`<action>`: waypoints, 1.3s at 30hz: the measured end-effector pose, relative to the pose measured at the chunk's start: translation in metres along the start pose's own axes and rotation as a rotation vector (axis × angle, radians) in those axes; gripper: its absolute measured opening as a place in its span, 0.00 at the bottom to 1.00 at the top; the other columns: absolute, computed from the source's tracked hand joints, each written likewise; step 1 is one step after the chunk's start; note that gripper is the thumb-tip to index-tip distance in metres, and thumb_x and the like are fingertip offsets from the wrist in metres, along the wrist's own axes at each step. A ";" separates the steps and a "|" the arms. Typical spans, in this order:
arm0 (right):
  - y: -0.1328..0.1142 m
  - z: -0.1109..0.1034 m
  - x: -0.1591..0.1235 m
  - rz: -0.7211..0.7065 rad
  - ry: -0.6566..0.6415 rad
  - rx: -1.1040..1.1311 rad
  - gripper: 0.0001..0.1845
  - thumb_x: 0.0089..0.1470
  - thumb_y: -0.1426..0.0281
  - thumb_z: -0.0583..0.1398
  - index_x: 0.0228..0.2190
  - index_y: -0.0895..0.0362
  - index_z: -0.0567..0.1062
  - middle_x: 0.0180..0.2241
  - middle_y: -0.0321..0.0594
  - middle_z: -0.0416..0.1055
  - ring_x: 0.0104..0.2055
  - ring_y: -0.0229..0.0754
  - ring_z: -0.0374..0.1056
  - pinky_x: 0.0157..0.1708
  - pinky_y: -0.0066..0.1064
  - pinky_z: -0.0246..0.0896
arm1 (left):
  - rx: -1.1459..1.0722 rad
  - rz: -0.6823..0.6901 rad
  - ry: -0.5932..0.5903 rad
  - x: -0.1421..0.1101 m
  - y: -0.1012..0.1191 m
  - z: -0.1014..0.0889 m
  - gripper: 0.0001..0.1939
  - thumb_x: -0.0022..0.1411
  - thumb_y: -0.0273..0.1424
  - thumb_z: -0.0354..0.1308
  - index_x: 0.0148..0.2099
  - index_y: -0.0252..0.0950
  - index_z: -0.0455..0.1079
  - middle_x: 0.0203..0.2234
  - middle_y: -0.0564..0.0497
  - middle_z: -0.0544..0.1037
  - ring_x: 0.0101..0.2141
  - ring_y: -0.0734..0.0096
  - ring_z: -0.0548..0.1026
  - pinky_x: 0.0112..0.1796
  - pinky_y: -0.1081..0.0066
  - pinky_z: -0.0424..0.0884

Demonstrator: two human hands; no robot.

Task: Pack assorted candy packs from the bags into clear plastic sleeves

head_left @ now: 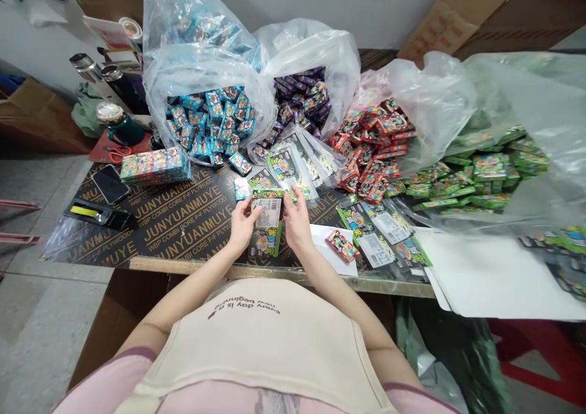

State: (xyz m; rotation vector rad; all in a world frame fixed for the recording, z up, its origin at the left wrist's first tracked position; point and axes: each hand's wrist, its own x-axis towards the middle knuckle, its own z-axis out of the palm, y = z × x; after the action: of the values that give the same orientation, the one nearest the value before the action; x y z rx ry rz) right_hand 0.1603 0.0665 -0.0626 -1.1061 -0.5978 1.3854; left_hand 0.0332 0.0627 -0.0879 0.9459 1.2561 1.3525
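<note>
My left hand [242, 223] and my right hand [296, 221] both grip a clear flat packet [267, 226] with a printed card and barcode label, held upright over the dark plywood table [183, 218]. A small green box [268, 193] sits at the packet's top edge between my fingertips. A small blue box [242, 188] lies just beyond my left hand. A red box [342, 245] rests on white paper to the right of my right hand.
Open plastic bags hold blue boxes [208, 124], purple boxes [302, 99], red boxes [373, 145] and green boxes [480, 176]. Filled clear packets [297, 160] lie behind my hands, more packets [379, 234] to the right. A phone [110, 183], a stacked bundle [154, 165] and flasks [98, 75] sit left.
</note>
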 end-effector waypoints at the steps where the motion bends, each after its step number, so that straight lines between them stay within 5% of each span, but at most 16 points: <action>1: -0.001 0.003 0.003 0.014 0.049 0.026 0.31 0.47 0.55 0.64 0.51 0.51 0.64 0.35 0.35 0.76 0.37 0.43 0.73 0.38 0.37 0.70 | -0.090 -0.036 -0.005 -0.005 -0.001 0.005 0.21 0.49 0.38 0.67 0.45 0.35 0.75 0.38 0.48 0.76 0.40 0.67 0.74 0.46 0.69 0.68; 7: -0.005 0.003 0.011 0.061 0.148 0.000 0.21 0.33 0.70 0.67 0.31 0.53 0.65 0.21 0.27 0.71 0.28 0.40 0.71 0.32 0.31 0.66 | -0.463 -0.344 0.042 -0.019 0.010 0.022 0.24 0.47 0.49 0.66 0.32 0.31 0.75 0.27 0.47 0.80 0.35 0.63 0.77 0.40 0.66 0.70; 15: -0.018 -0.008 0.007 0.206 0.025 0.173 0.21 0.39 0.67 0.62 0.37 0.50 0.63 0.29 0.32 0.78 0.36 0.46 0.74 0.37 0.39 0.68 | -0.419 -0.545 0.038 0.009 0.024 0.015 0.13 0.38 0.32 0.67 0.29 0.32 0.74 0.21 0.54 0.76 0.23 0.76 0.71 0.27 0.75 0.65; 19: -0.017 -0.014 0.013 0.237 0.027 0.128 0.15 0.32 0.76 0.59 0.28 0.53 0.69 0.25 0.32 0.77 0.34 0.45 0.74 0.41 0.41 0.68 | -0.218 -0.330 -0.095 0.015 0.038 0.011 0.10 0.37 0.26 0.63 0.28 0.34 0.75 0.23 0.54 0.77 0.24 0.76 0.71 0.28 0.76 0.64; 23: -0.011 -0.019 0.010 0.034 -0.020 0.082 0.02 0.37 0.73 0.59 0.19 0.55 0.72 0.26 0.35 0.77 0.33 0.44 0.73 0.43 0.40 0.67 | 0.060 -0.004 -0.220 0.019 0.048 0.006 0.03 0.42 0.28 0.64 0.21 0.34 0.74 0.21 0.52 0.76 0.26 0.73 0.71 0.33 0.72 0.67; 27: -0.011 -0.027 0.007 -0.154 0.013 -0.112 0.06 0.40 0.65 0.66 0.22 0.55 0.78 0.26 0.36 0.77 0.32 0.42 0.71 0.41 0.36 0.65 | 0.180 -0.021 -0.339 0.028 0.052 0.004 0.09 0.41 0.33 0.69 0.23 0.33 0.75 0.21 0.51 0.77 0.24 0.73 0.71 0.31 0.71 0.67; 33: -0.023 -0.033 0.015 -0.136 -0.055 -0.259 0.13 0.35 0.61 0.71 0.22 0.55 0.78 0.22 0.34 0.75 0.26 0.38 0.67 0.34 0.34 0.65 | 0.229 -0.116 -0.420 0.038 0.058 0.009 0.09 0.40 0.32 0.69 0.26 0.33 0.77 0.21 0.50 0.78 0.23 0.72 0.72 0.30 0.71 0.68; 39: -0.027 -0.039 0.009 -0.200 -0.123 -0.375 0.11 0.41 0.61 0.69 0.22 0.55 0.77 0.21 0.33 0.73 0.24 0.37 0.66 0.31 0.33 0.64 | 0.429 0.149 -0.443 0.031 0.065 0.008 0.00 0.43 0.27 0.64 0.22 0.36 0.76 0.21 0.50 0.77 0.26 0.69 0.72 0.28 0.73 0.66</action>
State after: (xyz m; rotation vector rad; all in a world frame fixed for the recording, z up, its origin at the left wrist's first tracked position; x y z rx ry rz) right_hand 0.2086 0.0697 -0.0581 -1.2228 -1.0609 1.2007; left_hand 0.0250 0.0983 -0.0254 1.5679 1.1603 0.9183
